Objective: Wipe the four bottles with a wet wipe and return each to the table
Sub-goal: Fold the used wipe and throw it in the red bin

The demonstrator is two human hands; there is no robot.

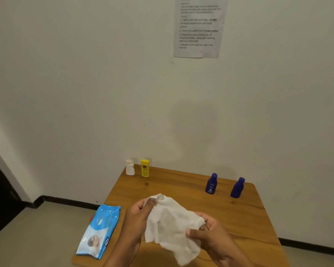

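Head camera shows four bottles upright on the brown wooden table [245, 214]: a white bottle [130, 167] beside a yellow bottle [144, 168] at far left, two dark blue bottles [211, 183] [237, 187] at far right. Left hand [138, 215] and right hand [212, 231] pinch a crumpled white wet wipe [172, 226] between them. A blue wipes pack [99, 231] lies at left edge.

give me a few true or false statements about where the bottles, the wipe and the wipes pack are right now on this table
1. Both hands hold the wet wipe. True.
2. The yellow bottle lies on its side. False: it stands upright beside the white bottle.
3. The two blue bottles stand on the table. True.
4. The wipes pack sits at the table's right edge. False: left edge.
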